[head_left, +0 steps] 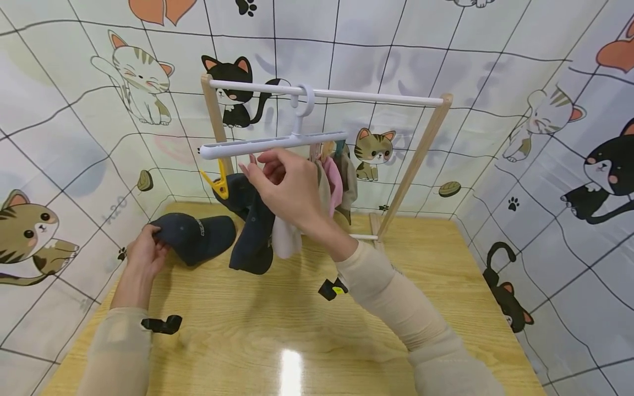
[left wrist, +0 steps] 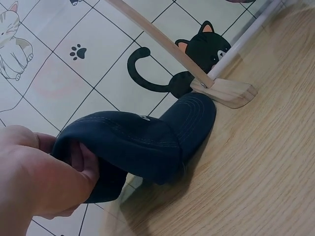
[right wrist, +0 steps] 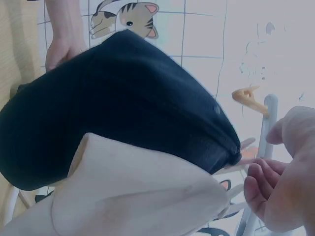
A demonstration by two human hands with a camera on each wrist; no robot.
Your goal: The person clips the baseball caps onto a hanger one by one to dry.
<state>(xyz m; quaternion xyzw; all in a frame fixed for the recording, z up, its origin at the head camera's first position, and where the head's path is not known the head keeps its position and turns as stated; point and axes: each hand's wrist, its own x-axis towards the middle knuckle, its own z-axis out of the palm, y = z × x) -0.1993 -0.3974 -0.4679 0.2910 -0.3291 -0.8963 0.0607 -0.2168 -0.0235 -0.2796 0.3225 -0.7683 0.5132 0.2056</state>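
Observation:
My left hand (head_left: 142,254) grips a navy cap (head_left: 179,234) by its rear edge, the fingers reaching inside in the left wrist view; its brim points right, low over the table. My right hand (head_left: 294,190) is just below a pale lavender hanger (head_left: 247,146), fingers loosely bent. In the right wrist view, thumb and fingers stand apart near the clip end of a second navy cap (right wrist: 123,103). Whether they touch a clip is unclear. That cap hangs beside a white cap (right wrist: 142,191). On the hanger's near left end, a yellow clip (head_left: 220,186) dangles.
The hanger hooks over the white rail (head_left: 376,97) of a wooden rack (head_left: 415,165) at the back of the table (head_left: 238,330). Pink (head_left: 335,184) and brownish caps (head_left: 348,181) hang farther along it. Cat-print sheets (head_left: 525,165) enclose the table's back and sides.

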